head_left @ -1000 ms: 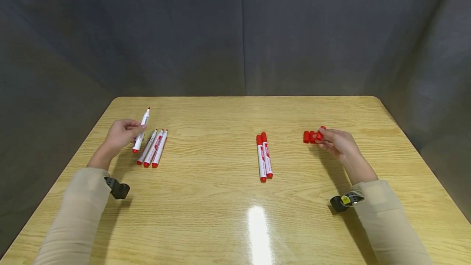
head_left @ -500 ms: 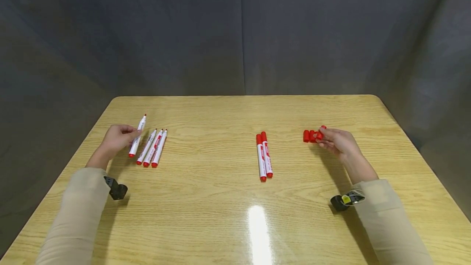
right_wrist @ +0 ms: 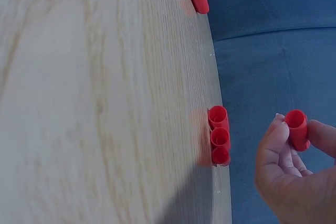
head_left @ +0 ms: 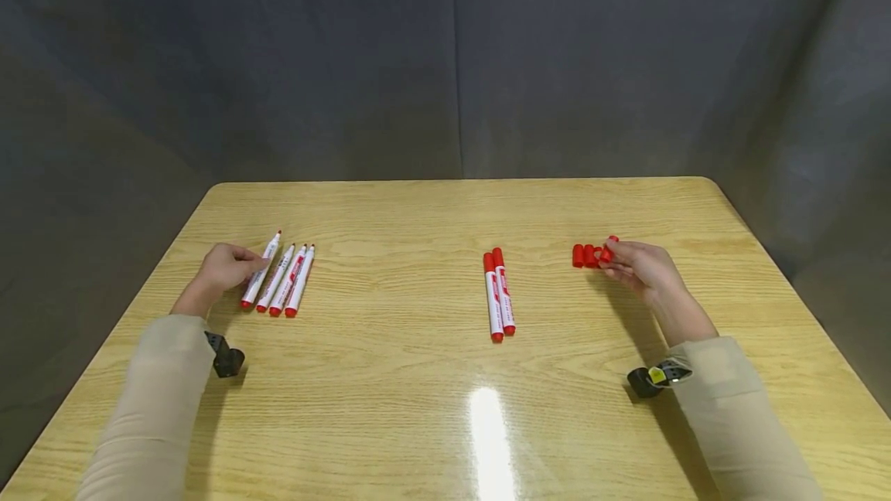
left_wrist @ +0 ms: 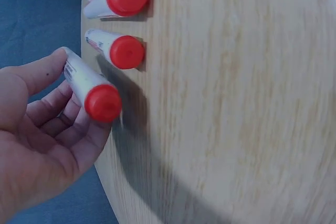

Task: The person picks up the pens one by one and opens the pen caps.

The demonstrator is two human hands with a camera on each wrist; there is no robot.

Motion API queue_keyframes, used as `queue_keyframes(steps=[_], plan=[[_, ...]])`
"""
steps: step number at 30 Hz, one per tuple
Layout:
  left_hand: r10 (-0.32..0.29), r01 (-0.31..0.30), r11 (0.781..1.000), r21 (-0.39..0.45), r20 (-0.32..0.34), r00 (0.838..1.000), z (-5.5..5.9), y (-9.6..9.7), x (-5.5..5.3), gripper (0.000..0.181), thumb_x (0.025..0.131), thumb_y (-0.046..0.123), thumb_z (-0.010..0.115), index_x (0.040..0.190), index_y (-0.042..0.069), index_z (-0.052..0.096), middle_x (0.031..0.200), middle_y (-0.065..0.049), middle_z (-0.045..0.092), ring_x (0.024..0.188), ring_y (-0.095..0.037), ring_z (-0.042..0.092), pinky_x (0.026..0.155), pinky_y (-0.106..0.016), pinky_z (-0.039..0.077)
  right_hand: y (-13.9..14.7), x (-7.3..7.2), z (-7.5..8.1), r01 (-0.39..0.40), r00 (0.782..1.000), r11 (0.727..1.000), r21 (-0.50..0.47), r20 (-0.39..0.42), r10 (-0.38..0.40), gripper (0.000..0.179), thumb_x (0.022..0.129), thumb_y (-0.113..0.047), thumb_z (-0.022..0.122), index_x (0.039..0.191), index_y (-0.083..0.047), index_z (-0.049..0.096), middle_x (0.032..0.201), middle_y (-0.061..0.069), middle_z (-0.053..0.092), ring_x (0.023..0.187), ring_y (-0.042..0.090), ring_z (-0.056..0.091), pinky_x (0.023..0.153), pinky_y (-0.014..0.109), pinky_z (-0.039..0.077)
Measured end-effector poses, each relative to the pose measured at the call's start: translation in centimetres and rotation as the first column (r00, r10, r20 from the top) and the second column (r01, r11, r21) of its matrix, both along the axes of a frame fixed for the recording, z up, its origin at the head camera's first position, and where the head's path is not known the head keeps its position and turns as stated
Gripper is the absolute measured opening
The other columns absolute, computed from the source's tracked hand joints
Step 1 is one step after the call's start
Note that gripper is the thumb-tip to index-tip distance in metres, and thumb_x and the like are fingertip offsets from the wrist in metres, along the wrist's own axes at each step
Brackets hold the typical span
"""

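Observation:
My left hand (head_left: 226, 269) pinches an uncapped white marker (left_wrist: 86, 85) with a red end between thumb and fingers, low beside a row of three more uncapped markers (head_left: 285, 281) on the left of the table. The held marker's red tip points away from me. On the right, my right hand (head_left: 643, 269) pinches a red marker cap (right_wrist: 297, 129) between thumb and fingertips, its open mouth showing in the right wrist view. Three other red caps (right_wrist: 219, 138) lie in a row on the table next to that hand.
Two capped red markers (head_left: 498, 296) lie side by side near the middle of the wooden table (head_left: 390, 377). A dark curtain (head_left: 348, 68) hangs behind the far edge. A bright light reflection shows at the front.
My left hand has lowered its marker to the left of the three uncapped ones, near their level. The right hand has stayed almost still with its cap.

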State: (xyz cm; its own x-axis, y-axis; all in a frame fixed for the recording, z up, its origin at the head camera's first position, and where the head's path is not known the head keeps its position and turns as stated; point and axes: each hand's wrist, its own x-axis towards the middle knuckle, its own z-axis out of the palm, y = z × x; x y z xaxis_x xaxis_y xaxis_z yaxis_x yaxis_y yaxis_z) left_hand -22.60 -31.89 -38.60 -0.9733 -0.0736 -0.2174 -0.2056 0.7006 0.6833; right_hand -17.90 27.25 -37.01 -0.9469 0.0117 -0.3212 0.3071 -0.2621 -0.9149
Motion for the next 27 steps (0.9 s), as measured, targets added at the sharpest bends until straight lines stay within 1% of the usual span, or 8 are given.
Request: queue_keyframes(steps=[1,2,4,10,14,19,22,27], plan=[[-0.001,0.001,1.0,-0.001,0.007,1.0,0.0,0.0,0.0,0.036,0.09,0.019,0.057,0.105,-0.014,0.055,0.078,-0.009,0.054,0.062,-0.015,0.05,0.054,-0.03,0.045,0.0,0.0,0.0,0.0,1.0,1.0,0.0,0.001,0.0,0.019,0.09,-0.01,0.056,0.074,-0.011,0.066,0.071,0.0,0.063,0.066,0.01,0.062,0.062,0.019,0.05],[-0.016,0.016,1.0,-0.007,0.011,1.0,0.0,0.0,0.1,0.036,0.09,0.018,0.056,0.105,-0.015,0.054,0.078,-0.01,0.054,0.062,-0.016,0.05,0.054,-0.029,0.045,0.0,0.0,0.0,-0.001,1.0,1.0,0.002,0.002,0.001,0.02,0.09,-0.01,0.056,0.073,-0.011,0.066,0.071,0.0,0.063,0.065,0.01,0.062,0.062,0.019,0.05],[-0.018,0.018,1.0,-0.016,0.022,1.0,0.0,0.1,0.1,0.035,0.089,0.017,0.057,0.104,-0.015,0.054,0.077,-0.009,0.055,0.062,-0.015,0.05,0.054,-0.029,0.046,0.0,-0.1,0.0,-0.004,1.0,1.0,0.004,0.001,0.004,0.021,0.09,-0.01,0.056,0.073,-0.011,0.066,0.071,0.001,0.063,0.065,0.01,0.061,0.061,0.019,0.05],[0.005,-0.003,0.998,-0.056,0.046,0.999,-0.6,0.0,-0.3,0.033,0.087,0.017,0.059,0.1,-0.013,0.056,0.074,-0.008,0.056,0.06,-0.014,0.051,0.053,-0.027,0.045,0.1,-0.2,0.0,-0.014,1.0,1.0,0.011,-0.009,0.014,0.022,0.091,-0.009,0.055,0.072,-0.012,0.067,0.072,0.001,0.063,0.065,0.01,0.062,0.062,0.018,0.05],[0.021,-0.018,0.998,-0.062,0.055,0.998,-1.0,0.0,-0.4,0.033,0.087,0.019,0.059,0.099,-0.012,0.057,0.072,-0.007,0.055,0.058,-0.013,0.051,0.052,-0.027,0.045,0.2,-0.2,0.0,-0.018,1.0,1.0,0.006,-0.008,0.018,0.021,0.09,-0.009,0.056,0.072,-0.012,0.067,0.072,0.001,0.063,0.065,0.01,0.062,0.061,0.018,0.05],[0.026,-0.022,0.998,-0.052,0.078,0.997,-1.0,0.2,-0.4,0.033,0.087,0.021,0.061,0.098,-0.01,0.056,0.07,-0.006,0.055,0.057,-0.014,0.051,0.052,-0.027,0.045,0.3,-0.1,0.2,-0.023,1.0,1.0,0.005,0.002,0.023,0.015,0.089,-0.01,0.058,0.076,-0.01,0.066,0.073,0.002,0.064,0.066,0.01,0.062,0.062,0.019,0.05],[0.023,-0.019,0.999,-0.051,0.081,0.996,-0.8,0.4,-0.4,0.033,0.086,0.02,0.061,0.098,-0.011,0.056,0.071,-0.008,0.058,0.059,-0.015,0.052,0.054,-0.028,0.046,0.3,-0.1,0.4,-0.023,1.0,1.0,0.012,0.01,0.023,0.012,0.088,-0.01,0.059,0.078,-0.009,0.065,0.074,0.001,0.064,0.066,0.01,0.062,0.063,0.019,0.051],[0.026,-0.02,0.997,-0.073,0.079,0.997,-0.3,0.8,-0.2,0.034,0.088,0.019,0.058,0.101,-0.012,0.055,0.08,-0.014,0.06,0.065,-0.016,0.055,0.056,-0.027,0.047,0.5,-0.1,0.6,-0.017,1.0,1.0,0.019,0.02,0.016,0.012,0.088,-0.007,0.06,0.078,-0.011,0.065,0.076,0.0,0.063,0.067,0.011,0.063,0.064,0.021,0.051]])
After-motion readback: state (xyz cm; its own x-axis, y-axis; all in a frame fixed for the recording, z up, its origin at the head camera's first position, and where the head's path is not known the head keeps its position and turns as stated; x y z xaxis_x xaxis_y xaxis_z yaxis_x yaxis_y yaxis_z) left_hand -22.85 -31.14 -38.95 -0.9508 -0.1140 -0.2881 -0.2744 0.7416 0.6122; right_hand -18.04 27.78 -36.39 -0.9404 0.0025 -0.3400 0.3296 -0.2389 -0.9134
